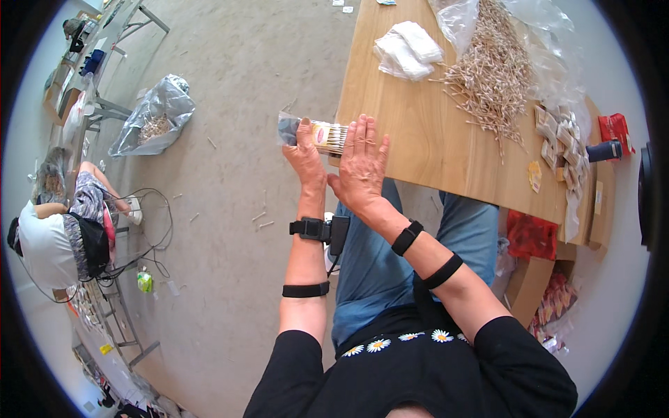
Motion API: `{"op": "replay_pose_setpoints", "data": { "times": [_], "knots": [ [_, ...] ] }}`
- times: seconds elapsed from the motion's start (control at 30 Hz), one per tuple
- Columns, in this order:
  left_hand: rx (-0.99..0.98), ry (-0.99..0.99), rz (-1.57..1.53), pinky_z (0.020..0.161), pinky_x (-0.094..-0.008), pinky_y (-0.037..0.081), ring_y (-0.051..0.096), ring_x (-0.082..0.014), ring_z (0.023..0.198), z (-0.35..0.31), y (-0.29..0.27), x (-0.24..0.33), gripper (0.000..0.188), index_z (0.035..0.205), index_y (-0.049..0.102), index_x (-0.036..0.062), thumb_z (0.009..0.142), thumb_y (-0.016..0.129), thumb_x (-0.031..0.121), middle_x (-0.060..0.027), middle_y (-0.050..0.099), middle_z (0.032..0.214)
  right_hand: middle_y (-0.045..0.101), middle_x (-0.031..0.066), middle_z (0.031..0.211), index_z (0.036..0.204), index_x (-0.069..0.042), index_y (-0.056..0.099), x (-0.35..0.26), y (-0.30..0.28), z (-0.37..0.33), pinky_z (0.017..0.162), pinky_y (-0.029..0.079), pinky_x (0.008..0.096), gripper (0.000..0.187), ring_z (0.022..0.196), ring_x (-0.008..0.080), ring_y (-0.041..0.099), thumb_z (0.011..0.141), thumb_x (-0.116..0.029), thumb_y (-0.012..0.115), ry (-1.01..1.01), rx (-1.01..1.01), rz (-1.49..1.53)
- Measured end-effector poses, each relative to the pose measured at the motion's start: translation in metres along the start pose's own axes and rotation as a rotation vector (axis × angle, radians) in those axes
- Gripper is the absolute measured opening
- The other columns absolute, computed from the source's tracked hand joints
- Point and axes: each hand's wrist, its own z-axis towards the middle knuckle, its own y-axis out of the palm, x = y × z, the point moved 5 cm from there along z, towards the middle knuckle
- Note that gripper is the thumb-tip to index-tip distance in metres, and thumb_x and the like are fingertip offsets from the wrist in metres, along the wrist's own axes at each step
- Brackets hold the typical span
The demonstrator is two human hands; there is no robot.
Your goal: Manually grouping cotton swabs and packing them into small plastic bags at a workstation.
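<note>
By the table (418,125), left hand (305,161) around swab packet (324,135), right hand (359,167) flat

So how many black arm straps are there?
4: on the left forearm, a wrist strap and a higher strap; on the right forearm, another wrist strap and higher strap.

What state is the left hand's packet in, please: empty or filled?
Filled, at least partly: the packet shows swabs beside the right hand. Whether it is completely full, I cannot tell.

Our left hand (304,160) curls inward; our right hand (359,168) stretches flat beside it, both forearms (304,266) extended forward.
</note>
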Motion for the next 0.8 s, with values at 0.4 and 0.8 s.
{"op": "replay_pose_setpoints", "data": {
  "times": [0.4,0.8],
  "knots": [
    [-0.026,-0.005,0.005,0.063,-0.0265,0.048,0.056,-0.0056,0.072,0.004,-0.005,0.000,0.012,0.089,0.062,0.0064,0.094,0.069,0.014,0.0040,0.061,0.083,0.018,0.0219,0.162,0.152,0.005,0.024,0.009,0.000,0.001,0.121,0.009,0.0592,0.118,0.153,0.0343,0.011,0.065,-0.042,0.086,-0.095,0.026,0.075],
    [-0.035,-0.311,-0.132,0.058,-0.0223,0.047,0.057,-0.0055,0.068,0.026,-0.026,-0.002,0.028,0.092,0.063,0.0113,0.092,0.073,0.037,0.0046,0.062,0.081,0.018,0.0185,0.163,0.153,0.002,0.025,0.009,0.000,0.000,0.121,0.009,0.0594,0.116,0.153,0.0317,0.010,0.066,-0.046,0.085,-0.036,0.021,0.014]
  ]
}}
